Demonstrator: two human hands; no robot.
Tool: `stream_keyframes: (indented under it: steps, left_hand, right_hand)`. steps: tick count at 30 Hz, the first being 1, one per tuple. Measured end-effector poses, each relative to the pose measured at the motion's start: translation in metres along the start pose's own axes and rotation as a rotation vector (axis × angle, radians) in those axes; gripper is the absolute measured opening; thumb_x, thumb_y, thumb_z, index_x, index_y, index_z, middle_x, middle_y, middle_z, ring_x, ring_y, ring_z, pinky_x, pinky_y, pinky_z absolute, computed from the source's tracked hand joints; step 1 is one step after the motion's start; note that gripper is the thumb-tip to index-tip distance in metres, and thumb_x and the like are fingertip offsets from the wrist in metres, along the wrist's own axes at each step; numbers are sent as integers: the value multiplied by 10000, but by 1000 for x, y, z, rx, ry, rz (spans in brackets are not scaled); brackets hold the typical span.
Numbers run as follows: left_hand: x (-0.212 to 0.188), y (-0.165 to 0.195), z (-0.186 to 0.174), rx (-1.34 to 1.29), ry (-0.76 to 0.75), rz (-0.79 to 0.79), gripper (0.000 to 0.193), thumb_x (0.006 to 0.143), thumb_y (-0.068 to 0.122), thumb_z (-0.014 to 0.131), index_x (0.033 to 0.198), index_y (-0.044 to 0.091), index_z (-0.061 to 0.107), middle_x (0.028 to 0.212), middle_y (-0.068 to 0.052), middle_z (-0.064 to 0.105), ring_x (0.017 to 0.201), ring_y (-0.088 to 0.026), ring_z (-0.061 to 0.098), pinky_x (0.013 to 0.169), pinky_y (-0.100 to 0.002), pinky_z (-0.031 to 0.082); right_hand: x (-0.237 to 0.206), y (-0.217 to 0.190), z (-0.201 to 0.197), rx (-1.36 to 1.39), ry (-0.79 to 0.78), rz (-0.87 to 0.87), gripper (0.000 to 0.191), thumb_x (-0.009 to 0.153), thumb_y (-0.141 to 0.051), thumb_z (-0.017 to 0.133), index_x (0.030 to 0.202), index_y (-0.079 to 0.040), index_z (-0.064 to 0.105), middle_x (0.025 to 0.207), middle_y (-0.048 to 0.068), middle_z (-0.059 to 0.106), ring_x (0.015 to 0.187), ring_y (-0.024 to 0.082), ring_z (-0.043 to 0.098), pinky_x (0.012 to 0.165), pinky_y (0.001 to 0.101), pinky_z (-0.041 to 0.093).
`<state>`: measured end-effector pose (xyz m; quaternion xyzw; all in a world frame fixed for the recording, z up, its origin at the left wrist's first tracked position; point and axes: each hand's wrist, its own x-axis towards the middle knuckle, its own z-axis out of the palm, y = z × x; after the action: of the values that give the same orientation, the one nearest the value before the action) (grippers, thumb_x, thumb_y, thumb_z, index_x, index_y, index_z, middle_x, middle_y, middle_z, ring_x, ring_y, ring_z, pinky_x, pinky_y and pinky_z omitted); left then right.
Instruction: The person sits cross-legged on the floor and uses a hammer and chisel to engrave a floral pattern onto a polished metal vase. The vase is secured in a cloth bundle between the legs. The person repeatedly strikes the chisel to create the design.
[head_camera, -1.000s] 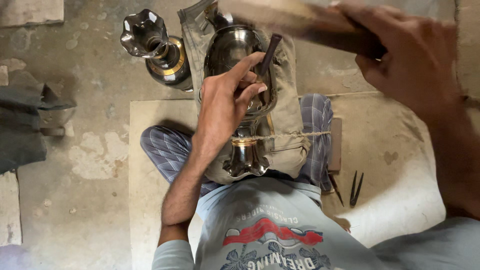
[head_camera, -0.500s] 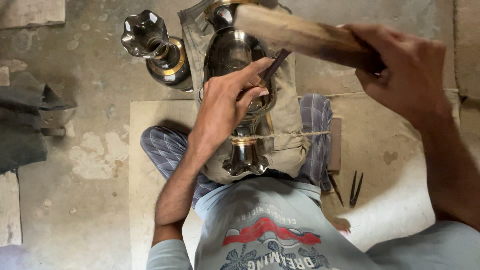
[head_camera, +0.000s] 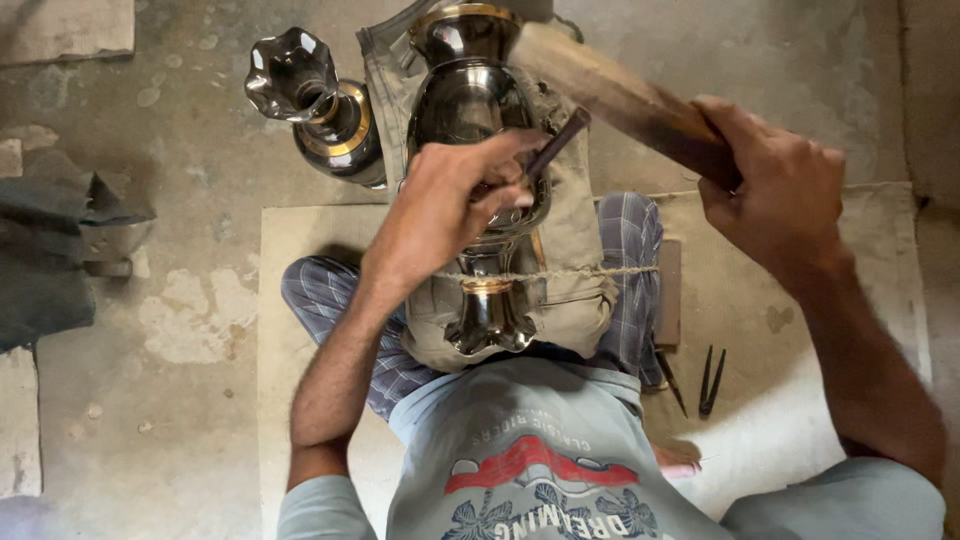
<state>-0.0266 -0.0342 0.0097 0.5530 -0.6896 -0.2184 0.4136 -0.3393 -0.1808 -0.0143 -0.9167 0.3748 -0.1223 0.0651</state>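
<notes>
Since half a second ago the wooden mallet (head_camera: 620, 100), gripped in the closed right hand (head_camera: 775, 190), has dropped beside the chisel (head_camera: 555, 145); we judge a strike is landing. The left hand (head_camera: 450, 205) pinches the chisel against the dark metal vase (head_camera: 475, 150), which lies on a cloth pad (head_camera: 580, 250) across the lap. A second vase (head_camera: 320, 110) stands alongside; its contents probably nil, but the mouth is unclear.

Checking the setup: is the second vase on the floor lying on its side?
No, the second vase stands upright on the floor, mouth up.
</notes>
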Motion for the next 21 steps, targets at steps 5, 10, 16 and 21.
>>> stream_keyframes:
  steps: [5, 10, 16, 21]
  left_hand:
    - [15, -20, -14, -88, -15, 106, 514, 960, 70, 782, 1420, 64, 552, 1012, -101, 796, 891, -169, 807, 800, -310, 684]
    - [40, -32, -19, -148, -289, 192, 493, 950, 85, 787, 1406, 63, 601, 988, -101, 800, 856, -180, 810, 782, -303, 689]
    - [54, -28, -19, -83, -446, 311, 479, 918, 118, 778, 1372, 52, 639, 951, -81, 795, 786, -202, 793, 690, -347, 636]
    - [57, -25, -16, -63, -527, 300, 496, 891, 84, 739, 1378, 71, 643, 970, -97, 799, 814, -205, 785, 659, -364, 622]
  right_hand:
    - [-12, -5, 17, 257, 108, 60, 640, 930, -61, 731, 1524, -102, 495, 1172, 167, 698, 921, 306, 725, 834, 444, 633]
    - [-24, -29, 34, 196, 17, 55, 758, 818, -100, 821, 1514, -159, 526, 1263, 161, 651, 982, 326, 703, 827, 463, 619]
    - [-39, -35, 48, 209, 201, 75, 712, 804, -21, 810, 1457, -138, 553, 1195, 162, 648, 1013, 325, 695, 819, 454, 602]
    - [-50, -29, 68, 850, 428, 220, 456, 989, -1, 774, 1337, -46, 483, 915, 62, 600, 761, 99, 618, 690, 270, 535]
